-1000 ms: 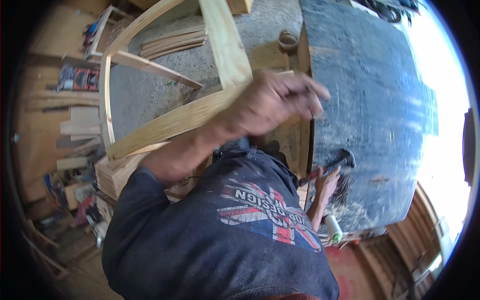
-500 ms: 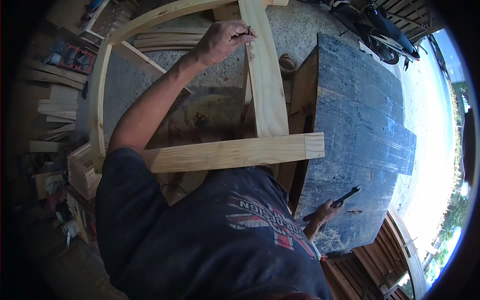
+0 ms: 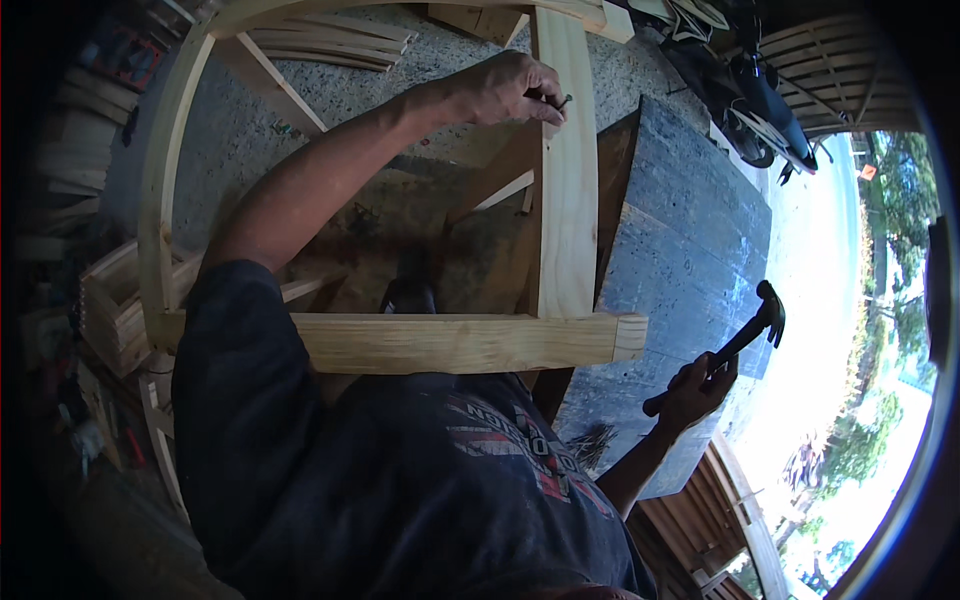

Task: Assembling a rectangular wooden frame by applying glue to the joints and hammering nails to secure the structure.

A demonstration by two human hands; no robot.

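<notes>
My left hand [image 3: 512,90] reaches across a pale wooden frame, its fingers pinching a small nail [image 3: 566,101] at the inner edge of the frame's right-hand rail [image 3: 568,230]. That rail meets a thick near rail [image 3: 450,344], which crosses in front of my body. Out to the right, my right hand [image 3: 697,393] grips a dark claw hammer [image 3: 738,343] by its handle. The hammer is raised at a slant above the dark board, apart from the frame.
A worn blue-black board [image 3: 690,220] stands right of the frame, with a small heap of what look like nails [image 3: 592,446] on it. Wooden strips [image 3: 325,42] lie on the floor beyond. Wooden pieces [image 3: 115,320] are stacked at left, and a motorcycle [image 3: 755,105] is parked at far right.
My right hand has lifted the hammer up from low over the board, its head now higher and farther right. My left hand still pinches the nail at the rail. The view has shifted.
</notes>
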